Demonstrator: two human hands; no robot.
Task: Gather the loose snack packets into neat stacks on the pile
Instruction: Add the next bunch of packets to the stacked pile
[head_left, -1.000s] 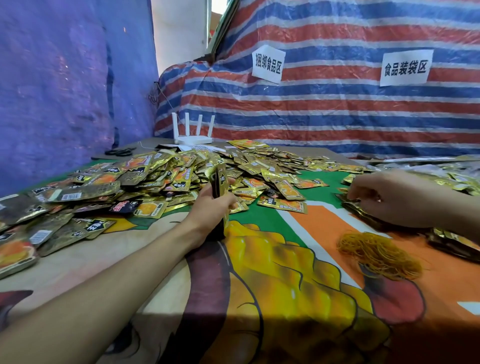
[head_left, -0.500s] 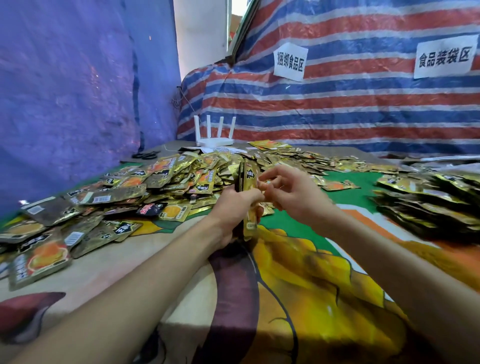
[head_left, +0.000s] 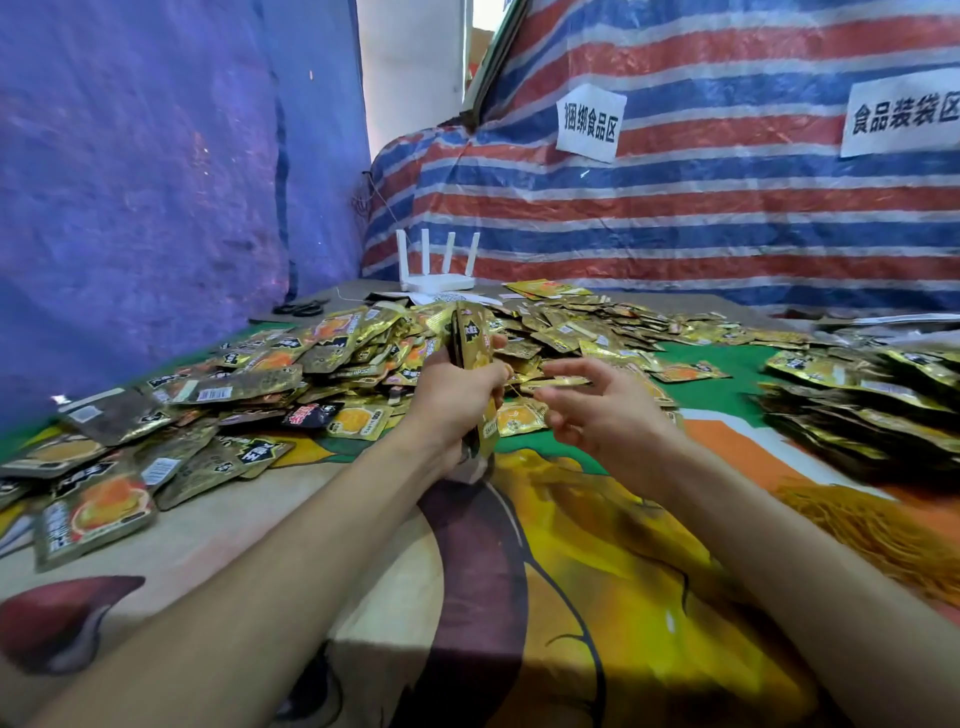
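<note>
My left hand (head_left: 457, 400) grips an upright stack of gold snack packets (head_left: 474, 348), standing on edge on the printed tablecloth (head_left: 571, 597). My right hand (head_left: 597, 415) is just to the right of the stack with its fingers spread. A thin yellow rubber band (head_left: 519, 389) stretches from those fingers to the stack. Behind and to the left of my hands, a wide heap of loose packets (head_left: 291, 364) covers the table. Finished stacks of packets (head_left: 857, 410) lie in rows at the right.
A heap of yellow rubber bands (head_left: 862, 525) lies by my right forearm. At the back of the table are a white router (head_left: 436, 275) and black scissors (head_left: 298, 309). A striped tarp wall (head_left: 675, 208) closes the back, and a blue tarp (head_left: 130, 208) closes the left side.
My right hand came from the stacks at the right over to the stack in my left hand, then drew back slightly with its fingers spread and a rubber band on them. My left hand keeps its grip.
</note>
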